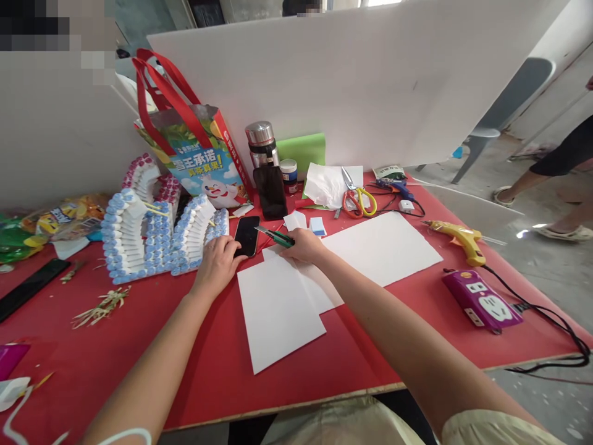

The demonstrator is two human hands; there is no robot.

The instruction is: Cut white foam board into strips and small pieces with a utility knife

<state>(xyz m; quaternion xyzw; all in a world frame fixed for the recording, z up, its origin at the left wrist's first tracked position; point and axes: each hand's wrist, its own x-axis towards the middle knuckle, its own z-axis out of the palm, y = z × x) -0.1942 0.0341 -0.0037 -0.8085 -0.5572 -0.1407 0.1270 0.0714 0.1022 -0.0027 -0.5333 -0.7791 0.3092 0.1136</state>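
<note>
My left hand (217, 261) has its fingers and thumb on the lower left edge of a black smartphone (248, 233), which lies on the red tabletop. In my right hand (306, 245) is a green utility knife (282, 239), its blade out and pointing left toward the phone. Under and beside that hand lie white boards: a front sheet (280, 315), one partly beneath it, and a longer one (384, 247) to the right. Small white and pale blue pieces (317, 226) sit just beyond my right hand.
Blue-and-white cotton-swab arches (134, 238) stand at left beside a printed bag (204, 161). Behind are a steel flask (262, 142), another dark phone (271, 191) and scissors (359, 198). A yellow glue gun (458, 240) and purple power strip (484, 303) with cords lie right. A person's legs (565, 154) show beyond.
</note>
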